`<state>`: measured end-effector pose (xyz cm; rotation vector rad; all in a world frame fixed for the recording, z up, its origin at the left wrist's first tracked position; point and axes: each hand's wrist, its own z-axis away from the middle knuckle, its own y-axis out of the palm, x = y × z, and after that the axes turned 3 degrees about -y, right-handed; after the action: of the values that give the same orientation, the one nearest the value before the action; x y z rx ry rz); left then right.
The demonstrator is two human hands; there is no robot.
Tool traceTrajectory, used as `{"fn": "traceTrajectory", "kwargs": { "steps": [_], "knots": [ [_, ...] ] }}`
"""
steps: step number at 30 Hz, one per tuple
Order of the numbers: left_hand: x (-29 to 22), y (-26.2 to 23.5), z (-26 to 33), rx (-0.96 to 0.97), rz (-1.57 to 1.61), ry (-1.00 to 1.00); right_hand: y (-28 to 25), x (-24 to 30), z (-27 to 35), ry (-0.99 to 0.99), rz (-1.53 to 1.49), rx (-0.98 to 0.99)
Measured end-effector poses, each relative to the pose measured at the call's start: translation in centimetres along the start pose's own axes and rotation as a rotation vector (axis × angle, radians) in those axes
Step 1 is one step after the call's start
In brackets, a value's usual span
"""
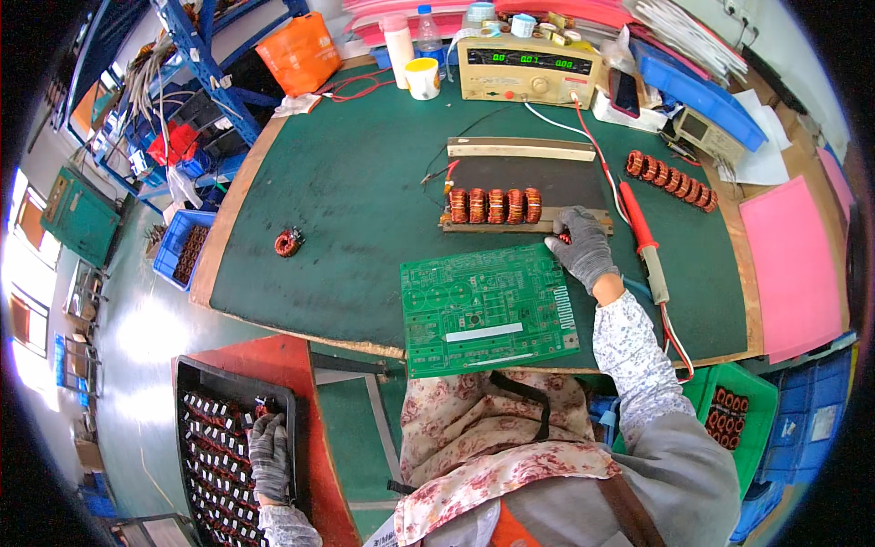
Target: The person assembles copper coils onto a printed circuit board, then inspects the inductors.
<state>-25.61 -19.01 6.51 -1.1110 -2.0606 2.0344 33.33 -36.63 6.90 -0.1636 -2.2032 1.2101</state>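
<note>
Right hand [585, 250] seems to pinch a coil [565, 238], mostly hidden, at fixture's [529, 171] front right, beside board [483, 305]. Left hand [270, 456] curls over tray [296, 428] by second coil [263, 403]; can't tell if gripping. Probably best: light, even fingertip hold, windings unscraped, clear of board.

1. Right hand [586, 248]: matt grey knitted cloth covering.
2. Left hand [269, 460]: similar cloth, over a smooth black plastic tray [239, 378].
3. Coils [495, 206] left of the right hand: shiny copper-coloured metal.
4. Circuit board [478, 305] below that hand: smooth, faintly glossy.
5. Tabletop [355, 210] beneath it: matt, scuffed.
</note>
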Motion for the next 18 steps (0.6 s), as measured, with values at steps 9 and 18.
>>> {"fn": "traceTrajectory", "kwargs": {
  "steps": [9, 18],
  "knots": [
    [0.5, -0.4, -1.3, 0.174, 0.133, -0.100, -2.3, -0.1, 3.1, 0.164, 0.211, 0.116],
    [6.6, 2.1, -0.2, 0.095, 0.216, -0.261, -1.6, -2.8, 2.7, 0.094, 0.028, 0.015]
  ]
}}
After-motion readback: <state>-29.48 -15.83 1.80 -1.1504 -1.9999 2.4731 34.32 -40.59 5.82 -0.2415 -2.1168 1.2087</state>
